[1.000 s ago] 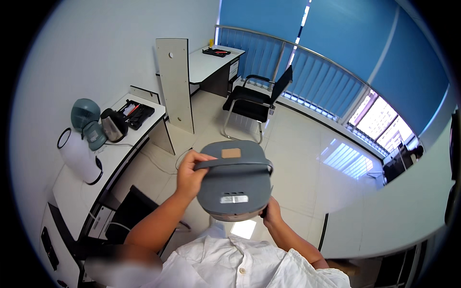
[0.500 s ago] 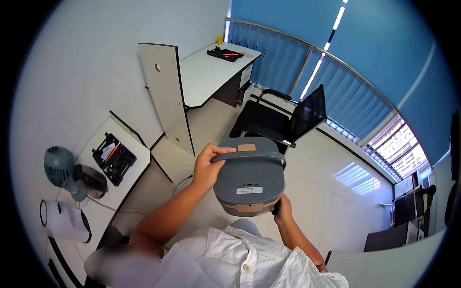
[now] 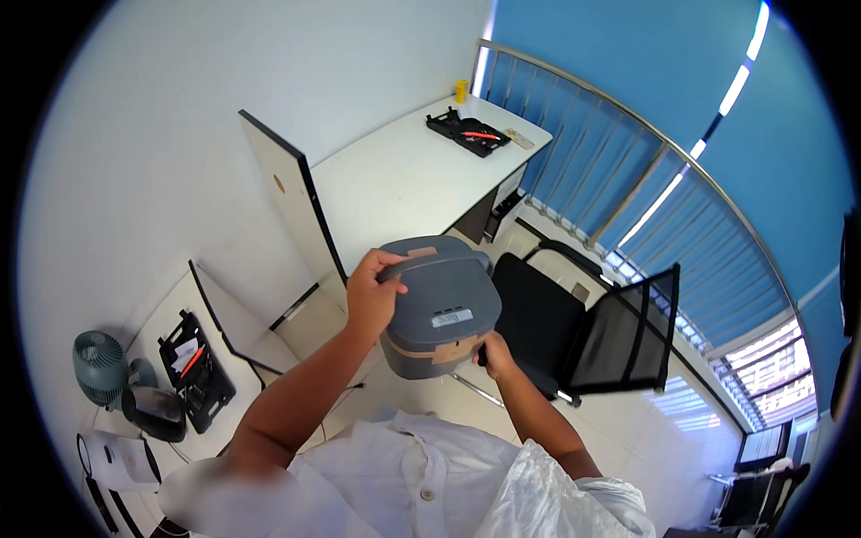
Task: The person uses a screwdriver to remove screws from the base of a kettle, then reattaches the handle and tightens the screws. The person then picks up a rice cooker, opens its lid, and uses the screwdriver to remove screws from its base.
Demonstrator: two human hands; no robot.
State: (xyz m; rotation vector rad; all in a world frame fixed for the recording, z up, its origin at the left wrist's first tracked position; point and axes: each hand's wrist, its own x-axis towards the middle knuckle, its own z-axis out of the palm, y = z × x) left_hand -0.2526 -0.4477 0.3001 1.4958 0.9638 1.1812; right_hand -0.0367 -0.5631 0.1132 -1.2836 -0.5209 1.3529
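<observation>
A grey rice cooker (image 3: 448,296) with rounded corners, a carrying handle and tan trim is held in the air before my chest. My left hand (image 3: 369,294) is closed round the left end of its handle, thumb over the top. Low at the cooker's right side, my right hand (image 3: 499,355) is closed. Part of a small black piece shows at its fingers; the rest is hidden, so its kind cannot be told.
Beyond the cooker stands a white desk (image 3: 386,197) with an open black tool case (image 3: 468,132). An upright panel (image 3: 285,179) borders it. A black chair (image 3: 538,323) is at the right. On the left table sit a green fan (image 3: 100,363), a kettle (image 3: 154,411) and another tool case (image 3: 195,369).
The far desk and chair appear nearer, and the view has turned. Both hands still hold the cooker and black piece, now slightly left and higher in the picture.
</observation>
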